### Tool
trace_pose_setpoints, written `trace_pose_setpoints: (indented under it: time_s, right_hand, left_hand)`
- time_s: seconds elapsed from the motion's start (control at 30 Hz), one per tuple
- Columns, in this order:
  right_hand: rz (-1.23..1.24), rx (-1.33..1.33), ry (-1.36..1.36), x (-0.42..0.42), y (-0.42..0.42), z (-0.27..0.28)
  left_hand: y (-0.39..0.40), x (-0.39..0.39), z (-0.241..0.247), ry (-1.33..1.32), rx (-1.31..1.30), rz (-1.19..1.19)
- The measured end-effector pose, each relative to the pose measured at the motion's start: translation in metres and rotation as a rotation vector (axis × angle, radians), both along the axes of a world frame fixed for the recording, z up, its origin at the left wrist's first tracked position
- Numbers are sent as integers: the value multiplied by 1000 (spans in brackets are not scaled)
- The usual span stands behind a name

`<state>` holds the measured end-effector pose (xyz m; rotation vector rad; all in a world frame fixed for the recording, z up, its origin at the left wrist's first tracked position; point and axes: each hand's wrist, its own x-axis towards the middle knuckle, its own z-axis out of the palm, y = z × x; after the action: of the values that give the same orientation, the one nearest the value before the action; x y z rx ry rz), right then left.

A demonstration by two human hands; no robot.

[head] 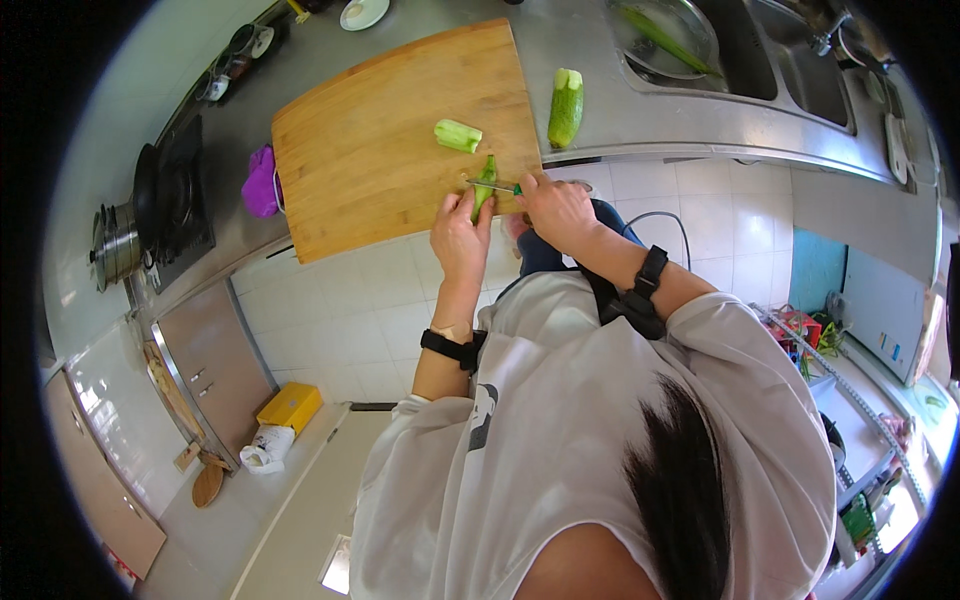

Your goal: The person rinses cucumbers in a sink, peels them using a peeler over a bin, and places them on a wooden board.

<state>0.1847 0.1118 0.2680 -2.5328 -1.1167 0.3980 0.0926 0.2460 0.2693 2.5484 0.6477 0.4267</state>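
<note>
My left hand [460, 234] pinches a green piece of vegetable [485, 189] at the near edge of a wooden cutting board [375, 135]. Gripped in my right hand [559, 206] is a small knife [495, 184] with a green handle, mostly hidden by the fingers. Its blade lies across the green piece, touching it or just above; I cannot tell how deep it goes. Just beyond, a pale green peeled chunk [458, 136] rests on the board. Off the board's right edge, a partly peeled green gourd or zucchini [565, 109] lies on the steel counter.
A steel sink [739, 52] at upper right holds a metal basin [637, 52] with a long green vegetable [667, 41]. Left of the board sit a purple cloth [260, 182] and a stove with a black pan [146, 196]. A white plate [364, 13] stands at the back.
</note>
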Motion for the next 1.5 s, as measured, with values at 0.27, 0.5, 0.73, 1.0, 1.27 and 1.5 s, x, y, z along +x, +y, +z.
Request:
trace_pose_setpoints:
  time_s: [0.27,0.5,0.73,1.0,1.27,1.5]
  right_hand:
    - [-143,-68,-17,24,14,5]
    - [-77,-55,76,8,-5,18]
    - [-51,-102,129,3,-13,21]
    - [-96,-122,194,3,7,21]
    - [-164,-113,315,14,-8,26]
    - [-354,12,332,22,-11,28]
  left_hand:
    - [3,-8,2,46,-7,-72]
    - [3,-2,2,-19,-15,-57]
    - [3,-2,1,12,-21,-81]
    - [3,0,1,29,44,-117]
    - [10,0,0,46,-6,-95]
    - [29,12,-1,-47,94,-115]
